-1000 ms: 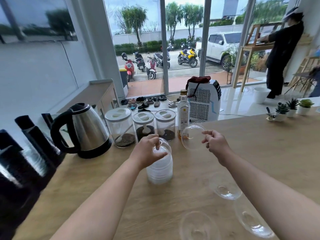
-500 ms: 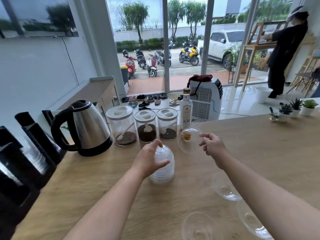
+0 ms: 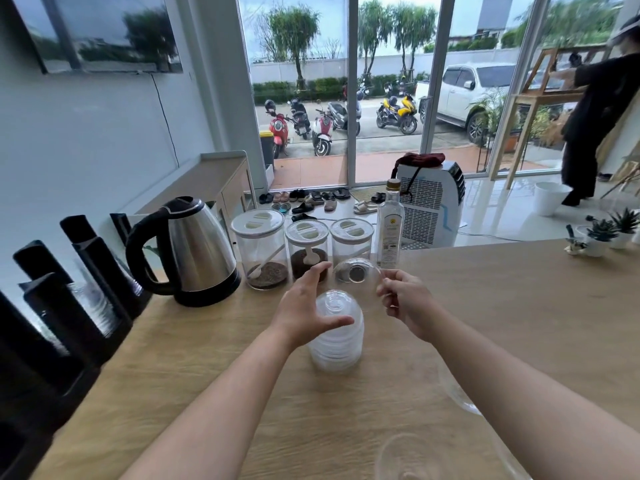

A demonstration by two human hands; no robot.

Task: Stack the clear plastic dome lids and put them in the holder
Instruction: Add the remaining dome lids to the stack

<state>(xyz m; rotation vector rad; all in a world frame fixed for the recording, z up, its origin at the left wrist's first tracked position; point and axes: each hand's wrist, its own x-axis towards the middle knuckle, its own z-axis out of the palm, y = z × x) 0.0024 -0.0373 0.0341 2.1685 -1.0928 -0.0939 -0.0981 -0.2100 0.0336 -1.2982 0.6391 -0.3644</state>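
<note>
A stack of clear plastic dome lids [image 3: 337, 337] stands on the wooden counter. My left hand [image 3: 304, 304] hovers over its left side with fingers spread, the thumb crossing the stack's front. My right hand [image 3: 403, 303] pinches the rim of one clear dome lid [image 3: 356, 271], held tilted just above and behind the stack. Two more loose lids lie on the counter: one [image 3: 457, 393] partly hidden under my right forearm, another [image 3: 412, 459] at the bottom edge. The black holder [image 3: 79, 306] with slanted compartments stands at the far left.
A steel kettle [image 3: 194, 251] and three jars [image 3: 304, 247] with white tops line the counter's back, with a glass bottle [image 3: 390, 225] beside them. Small potted succulents [image 3: 606, 233] sit at the right. A person in black stands by the window at the far right.
My left hand has lifted off the top of the stack and opened. My right hand has brought the single lid closer, to just above the stack.
</note>
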